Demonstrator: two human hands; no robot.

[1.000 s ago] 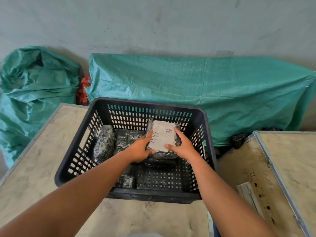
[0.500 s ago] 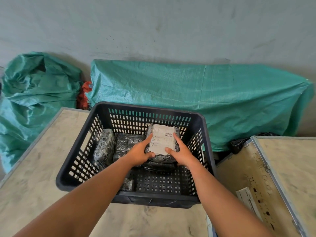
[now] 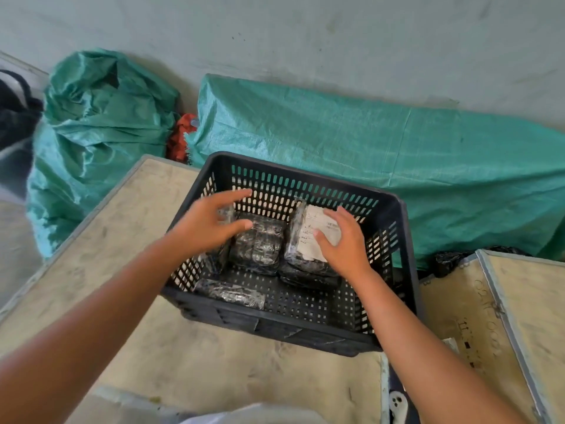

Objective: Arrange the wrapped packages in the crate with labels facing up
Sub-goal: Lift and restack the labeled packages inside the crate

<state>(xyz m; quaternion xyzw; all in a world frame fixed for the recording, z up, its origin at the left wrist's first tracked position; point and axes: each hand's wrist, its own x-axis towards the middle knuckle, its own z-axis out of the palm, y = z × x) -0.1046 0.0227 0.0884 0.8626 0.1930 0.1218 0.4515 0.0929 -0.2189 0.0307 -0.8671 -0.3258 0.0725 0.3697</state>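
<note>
A black slotted plastic crate stands on a worn beige table top. Inside at the right, a wrapped package with a white label facing up lies on top of another dark package. My right hand rests on that label with its fingers spread. A dark wrapped package lies in the middle and a flat one near the front wall. My left hand hovers open over the crate's left side, above a package that it mostly hides.
The beige table carries the crate. A second wooden panel with a metal frame lies to the right. Green woven sacks and a long green tarp bundle lie against the wall behind.
Both hands let go of the labelled package, which now lies at the crate's right. My left hand moved left and opened over the left side. The view shifted right.
</note>
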